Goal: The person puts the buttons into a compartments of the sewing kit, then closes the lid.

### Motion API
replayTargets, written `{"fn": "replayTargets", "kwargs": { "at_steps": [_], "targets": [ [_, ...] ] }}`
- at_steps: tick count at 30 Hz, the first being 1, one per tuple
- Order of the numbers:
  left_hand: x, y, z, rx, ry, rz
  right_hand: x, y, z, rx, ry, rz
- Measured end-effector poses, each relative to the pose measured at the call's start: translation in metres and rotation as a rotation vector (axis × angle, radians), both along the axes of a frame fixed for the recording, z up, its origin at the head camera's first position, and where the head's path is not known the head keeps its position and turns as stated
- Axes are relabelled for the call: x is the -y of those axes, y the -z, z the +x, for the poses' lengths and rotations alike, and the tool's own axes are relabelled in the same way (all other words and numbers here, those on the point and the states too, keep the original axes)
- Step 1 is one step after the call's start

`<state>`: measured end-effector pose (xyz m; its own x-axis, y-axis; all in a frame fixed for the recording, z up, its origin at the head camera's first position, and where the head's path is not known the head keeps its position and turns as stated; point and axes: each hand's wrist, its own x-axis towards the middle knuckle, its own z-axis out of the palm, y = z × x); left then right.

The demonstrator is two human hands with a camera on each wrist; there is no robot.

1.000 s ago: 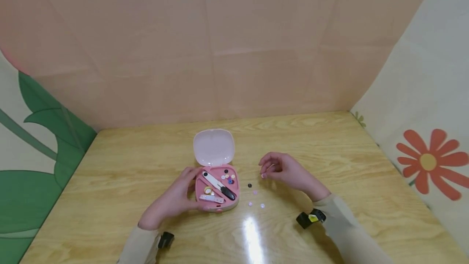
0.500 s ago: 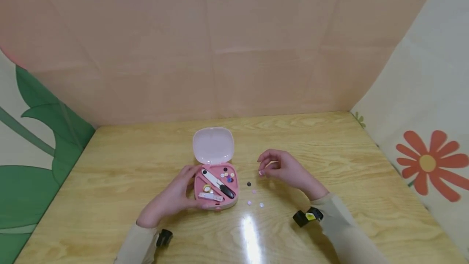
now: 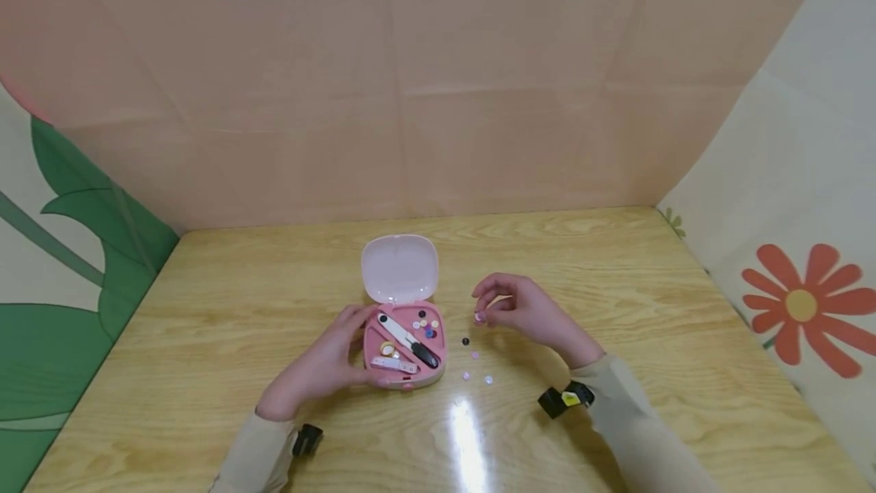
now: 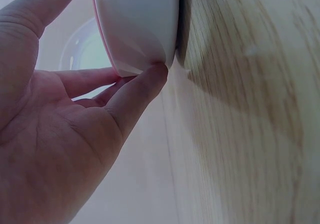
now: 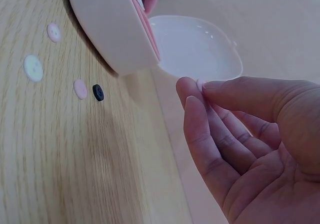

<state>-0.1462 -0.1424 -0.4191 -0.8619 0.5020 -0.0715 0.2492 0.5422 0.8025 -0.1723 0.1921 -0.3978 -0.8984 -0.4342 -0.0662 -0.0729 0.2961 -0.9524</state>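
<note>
My left hand holds a small pink sewing box by its left side, thumb at the front corner and fingers at the back; in the left wrist view the fingertips press its pale wall. The box's lid stands raised behind it. Right of the box, above the table, my right hand pinches a small pink button between thumb and fingertip. Several buttons lie in the box's right compartment. A white tool with a black end lies diagonally across the middle.
On the wooden table beside the box lie a black button, two pink buttons and a white button. The box's left compartment holds a gold-rimmed round item and a white marked strip.
My right hand has moved slightly left toward the box with the pink button pinched. My left hand stays on the box, and the loose buttons lie where they were.
</note>
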Motion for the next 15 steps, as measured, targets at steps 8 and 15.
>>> {"fn": "replayTargets", "kwargs": {
  "at_steps": [8, 15],
  "targets": [
    [-0.0009, -0.002, 0.0006, -0.004, 0.0, 0.0, 0.0052, 0.0007, -0.0034, -0.008, -0.022, -0.012],
    [-0.001, -0.0034, 0.0, -0.009, 0.005, 0.0, 0.0078, 0.0007, -0.0056, -0.011, -0.032, -0.019]
  ]
}}
